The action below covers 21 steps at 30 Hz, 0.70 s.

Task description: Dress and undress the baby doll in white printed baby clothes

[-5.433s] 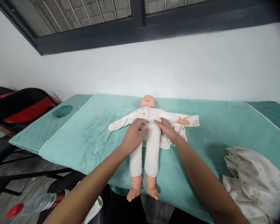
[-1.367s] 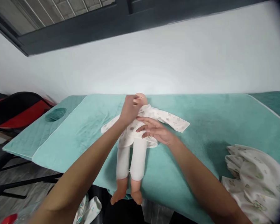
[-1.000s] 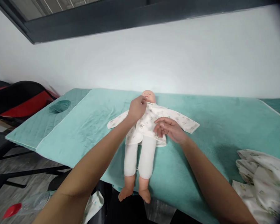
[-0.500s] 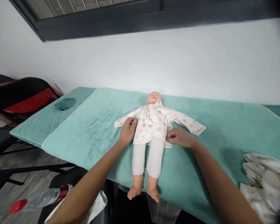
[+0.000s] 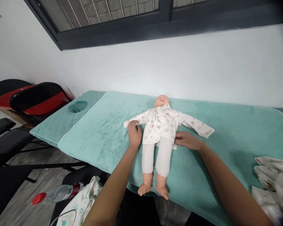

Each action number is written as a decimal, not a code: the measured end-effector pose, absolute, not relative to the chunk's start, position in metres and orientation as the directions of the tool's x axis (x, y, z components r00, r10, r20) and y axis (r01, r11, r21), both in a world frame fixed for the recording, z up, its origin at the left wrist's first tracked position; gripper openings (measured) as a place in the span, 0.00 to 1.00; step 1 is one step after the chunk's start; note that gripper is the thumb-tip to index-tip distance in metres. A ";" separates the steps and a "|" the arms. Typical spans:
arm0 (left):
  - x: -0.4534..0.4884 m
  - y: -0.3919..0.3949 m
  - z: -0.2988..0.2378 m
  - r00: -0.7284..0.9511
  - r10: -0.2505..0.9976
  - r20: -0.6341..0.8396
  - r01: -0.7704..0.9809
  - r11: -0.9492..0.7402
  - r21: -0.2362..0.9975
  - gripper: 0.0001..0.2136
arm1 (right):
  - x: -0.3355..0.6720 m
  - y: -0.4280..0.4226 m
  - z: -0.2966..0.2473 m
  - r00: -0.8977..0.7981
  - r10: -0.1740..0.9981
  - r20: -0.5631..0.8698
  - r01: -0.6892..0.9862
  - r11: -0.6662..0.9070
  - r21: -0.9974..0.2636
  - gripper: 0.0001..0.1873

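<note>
A baby doll [image 5: 147, 178] lies on its back, head toward the wall, feet over the near edge. It wears a white printed baby shirt [image 5: 164, 124] with long sleeves spread to both sides, over white leggings [image 5: 163, 157]. My left hand [image 5: 135, 135] rests against the sleeve on the left, near its cuff, fingers slightly apart and not wrapped round it. At the doll's right-hand side in view, my right hand [image 5: 188, 140] is closed, its fingertips pinching the shirt's side edge near the hem. Part of those fingertips is hidden by the cloth.
A green padded bed [image 5: 103, 131] with a face hole runs along the wall below a window. Crumpled white cloths [image 5: 271, 182] lie at the right. At lower left, a bottle with a red cap [image 5: 58, 193] and a printed cloth [image 5: 81, 201] lie on a seat. Folding chairs [image 5: 41, 100] stand left.
My left hand has moved from the shirt's side up to the sleeve near its cuff. My right hand stays at the shirt's side edge. The view has shifted, so everything appears further right.
</note>
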<state>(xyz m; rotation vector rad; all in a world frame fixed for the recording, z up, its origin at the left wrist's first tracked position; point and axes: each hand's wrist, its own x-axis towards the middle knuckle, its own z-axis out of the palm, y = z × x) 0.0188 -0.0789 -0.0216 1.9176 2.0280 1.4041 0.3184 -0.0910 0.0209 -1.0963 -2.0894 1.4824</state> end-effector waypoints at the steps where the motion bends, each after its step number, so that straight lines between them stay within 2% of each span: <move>1: 0.019 -0.079 -0.022 -0.231 0.814 0.534 0.809 -0.145 0.570 0.13 | 0.320 -0.092 0.023 -0.661 0.733 -0.161 0.363 0.125 -0.923 0.10; 4: 0.022 -0.079 -0.023 -0.218 0.837 0.503 0.846 -0.094 0.525 0.13 | 0.321 -0.097 0.028 -0.728 0.657 -0.198 0.288 0.030 -0.957 0.17; 6: 0.024 -0.078 -0.022 -0.233 0.840 0.490 0.865 -0.051 0.500 0.15 | 0.317 -0.099 0.027 -0.691 0.697 -0.192 0.288 0.022 -0.957 0.18; 9: 0.027 -0.078 -0.020 -0.256 0.867 0.427 0.909 0.066 0.411 0.16 | 0.312 -0.102 0.023 -0.591 0.793 -0.147 0.373 0.106 -0.922 0.21; 12: 0.032 -0.079 -0.017 -0.260 0.887 0.382 0.932 0.127 0.339 0.10 | 0.313 -0.101 0.023 -0.574 0.810 -0.121 0.451 0.189 -0.872 0.25; 14: 0.034 -0.080 -0.016 -0.270 0.886 0.377 0.935 0.148 0.322 0.09 | 0.319 -0.100 0.027 -0.611 0.779 -0.141 0.455 0.200 -0.867 0.25; 18: 0.037 -0.079 -0.016 -0.298 0.880 0.369 0.937 0.197 0.288 0.09 | 0.332 -0.099 0.032 -0.730 0.632 -0.259 0.450 0.159 -0.879 0.21; 21: 0.038 -0.077 -0.017 -0.315 0.874 0.371 0.935 0.221 0.276 0.10 | 0.341 -0.098 0.033 -0.730 0.618 -0.291 0.494 0.185 -0.849 0.19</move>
